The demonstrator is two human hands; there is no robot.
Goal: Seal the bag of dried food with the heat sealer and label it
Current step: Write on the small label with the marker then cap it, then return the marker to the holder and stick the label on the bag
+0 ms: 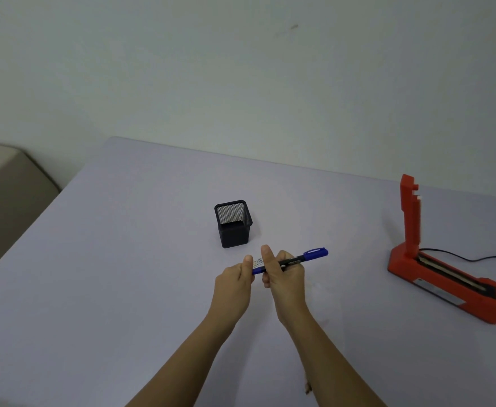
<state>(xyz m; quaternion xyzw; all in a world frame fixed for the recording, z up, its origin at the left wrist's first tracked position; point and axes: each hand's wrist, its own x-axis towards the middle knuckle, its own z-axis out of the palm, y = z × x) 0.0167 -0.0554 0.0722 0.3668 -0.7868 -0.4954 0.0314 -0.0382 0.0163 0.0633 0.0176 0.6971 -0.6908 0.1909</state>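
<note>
— First entry?
— Marker (292, 260), blue-capped, black-barrelled: held crosswise above the bench (123, 259), just in front of the mesh pen pot (234, 227).
— Held how?
— Its left end is pinched by the curled fingers of the left hand (235, 282); the barrel is wrapped by those of the right hand (285, 277), thumb raised.
— Next?
— Heat sealer (446, 277), red, arm stood upright: set at the bench's right, well apart from both hands. A black cable (475, 257) is led off rightward.

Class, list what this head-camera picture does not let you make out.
Head view: print on the marker, too small and partly under the right hand.
Marker's left end, inside the left hand.
Bottom of the mesh holder, hidden by its own wall.
Cord of the sealer, cut off by the right edge.
</note>
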